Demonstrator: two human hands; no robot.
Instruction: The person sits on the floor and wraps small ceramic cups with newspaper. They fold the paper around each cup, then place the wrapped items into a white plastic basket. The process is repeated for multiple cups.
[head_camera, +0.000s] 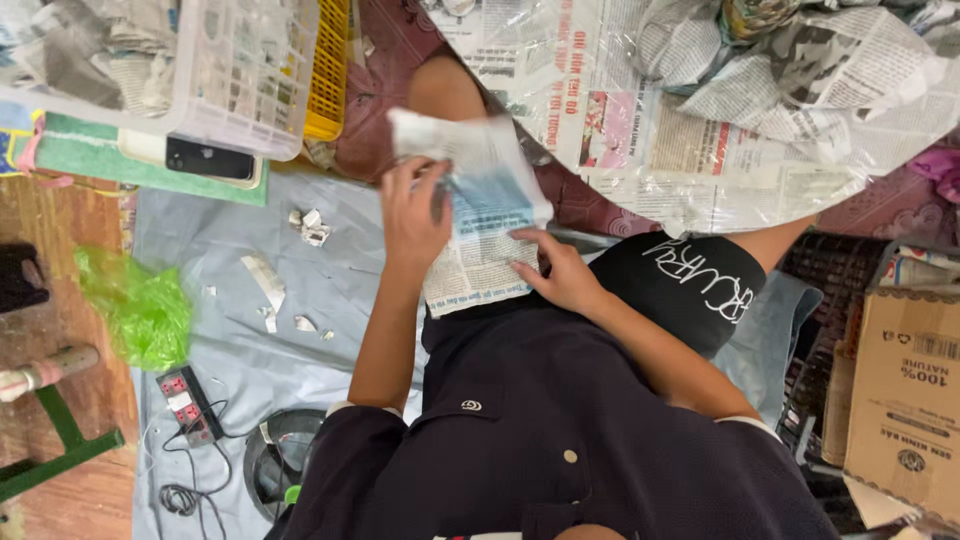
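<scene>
Your left hand (413, 212) closes its grip on the left edge of a folded sheet of newspaper (480, 225), thumb on top and fingers curled under the paper. Your right hand (560, 272) lies flatter, fingertips pressed down on the lower right part of the same sheet, pinning it against your lap rather than pinching it. The newspaper rests over your knees, its top end lifted and blurred, its bottom edge reaching your dark shirt (560, 440).

Just past your right hand, a large spread of newspaper under clear plastic (680, 150) covers the upper right, with crumpled newspaper bundles (800, 50) heaped on its far edge. To the left of your left arm, a grey sheet (230, 290) covers the floor; small torn paper scraps (310, 228) lie scattered on it near its top edge. A white power strip (188, 405) with its cable sits near the lower left corner of that sheet, and a round dark fan (275, 460) lies beside it, partly hidden by your shirt.

Farther out, a bright green plastic bag (140, 305) lies at the sheet's left edge. A clear plastic crate (240, 90) holding wrapped bundles stands at the top left, with a yellow basket (330, 70) touching its right side and a phone (210, 158) just beneath it. A cardboard box (905, 400) stands at the far right edge.
</scene>
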